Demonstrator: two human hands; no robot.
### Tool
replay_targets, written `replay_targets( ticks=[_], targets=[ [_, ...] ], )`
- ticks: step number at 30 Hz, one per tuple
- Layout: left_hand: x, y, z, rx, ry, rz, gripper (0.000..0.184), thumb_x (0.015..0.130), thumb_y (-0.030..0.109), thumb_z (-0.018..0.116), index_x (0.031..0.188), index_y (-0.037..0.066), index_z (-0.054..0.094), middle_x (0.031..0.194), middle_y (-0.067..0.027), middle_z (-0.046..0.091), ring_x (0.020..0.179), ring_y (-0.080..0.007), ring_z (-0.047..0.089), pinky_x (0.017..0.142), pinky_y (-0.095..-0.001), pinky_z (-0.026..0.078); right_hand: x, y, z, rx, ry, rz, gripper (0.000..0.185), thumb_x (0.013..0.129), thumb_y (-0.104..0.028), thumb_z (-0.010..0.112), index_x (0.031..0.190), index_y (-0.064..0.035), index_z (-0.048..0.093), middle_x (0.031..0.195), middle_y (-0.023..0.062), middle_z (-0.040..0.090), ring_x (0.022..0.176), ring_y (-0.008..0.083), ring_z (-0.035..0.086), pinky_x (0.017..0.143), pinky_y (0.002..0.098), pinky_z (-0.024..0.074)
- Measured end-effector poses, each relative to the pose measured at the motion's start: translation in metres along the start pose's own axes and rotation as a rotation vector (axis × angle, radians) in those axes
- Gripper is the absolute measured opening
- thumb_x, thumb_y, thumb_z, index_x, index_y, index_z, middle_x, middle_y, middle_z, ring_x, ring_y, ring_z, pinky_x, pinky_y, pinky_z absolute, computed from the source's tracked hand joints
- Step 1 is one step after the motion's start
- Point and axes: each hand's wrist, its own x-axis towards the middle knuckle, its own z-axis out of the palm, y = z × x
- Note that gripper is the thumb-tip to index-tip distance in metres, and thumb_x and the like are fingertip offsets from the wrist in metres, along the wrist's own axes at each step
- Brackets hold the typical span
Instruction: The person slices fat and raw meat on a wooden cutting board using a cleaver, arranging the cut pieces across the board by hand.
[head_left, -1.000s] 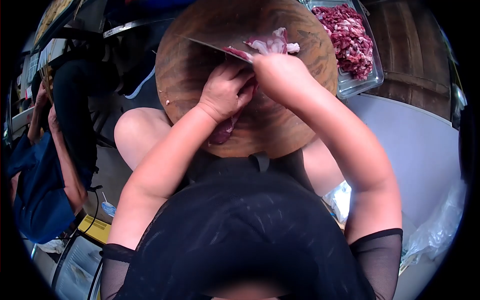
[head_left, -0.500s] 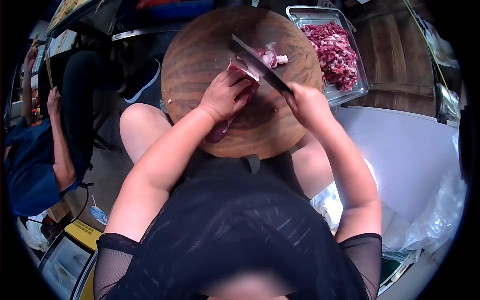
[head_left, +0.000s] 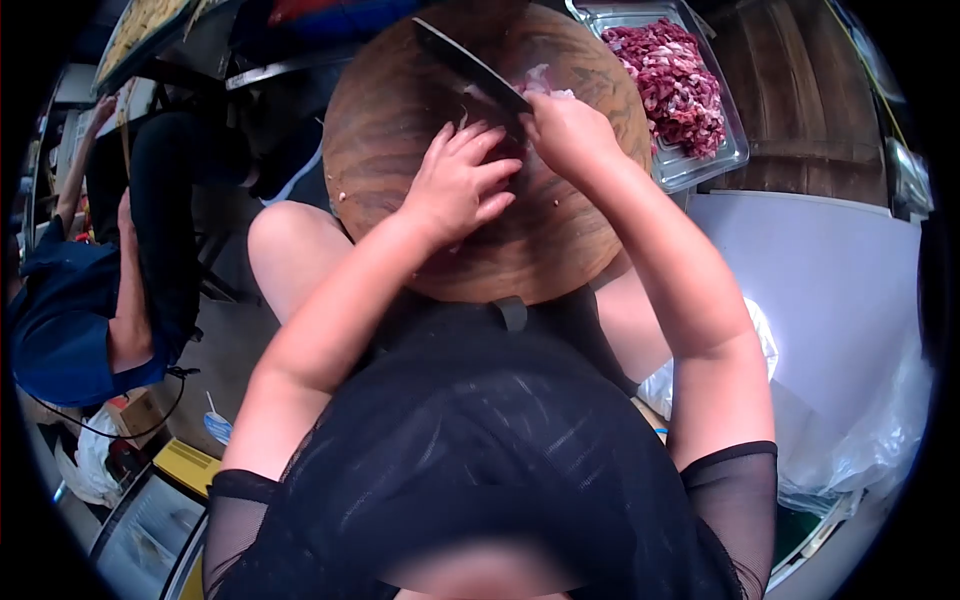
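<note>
A knife [head_left: 470,64] with a dark blade is in my right hand [head_left: 568,130], its tip pointing to the upper left over the round wooden block [head_left: 380,150]. My left hand [head_left: 465,180] lies over the middle of the block with its fingers spread. What is under that palm is mostly hidden; only a small bit of meat shows near the wrist. Pale, pinkish meat scraps [head_left: 540,80] lie just beyond my right hand, partly covered by it.
A clear tray [head_left: 735,150] of cut red meat [head_left: 672,90] stands right of the block. At the left sits another person [head_left: 80,320] in a blue top, holding thin sticks. A yellow object [head_left: 187,464] and plastic bags [head_left: 870,440] lie lower down.
My left hand has gone from gripping the dark red piece to lying spread. The knife moved right and clear of the meat, then back up and left. The view has shifted slightly.
</note>
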Motion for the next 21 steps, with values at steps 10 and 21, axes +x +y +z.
replay_targets(
  ticks=[10,21],
  targets=[
    [-0.010,-0.010,0.027,-0.102,0.083,-0.049,0.044,0.073,0.016,0.074,0.116,0.012,0.065,0.119,-0.0124,0.058,0.110,-0.0353,0.057,0.095,-0.0446,0.048,-0.128,-0.004,-0.022,-0.030,0.063,0.002,0.010,0.090,-0.013,0.053,0.098,-0.0092,0.059,0.078,0.0148,0.067,0.075,0.0351,0.068,0.064,0.0476,0.0534],
    [-0.010,-0.015,0.026,-0.117,0.090,-0.102,0.046,0.071,0.017,0.073,0.116,0.015,0.066,0.122,-0.0084,0.058,0.115,-0.0329,0.053,0.099,-0.0456,0.045,-0.103,-0.017,-0.032,-0.187,-0.204,0.011,0.004,0.084,-0.005,0.053,0.087,-0.0041,0.056,0.074,0.0162,0.068,0.071,0.0342,0.070,0.061,0.0444,0.0562]
  ],
)
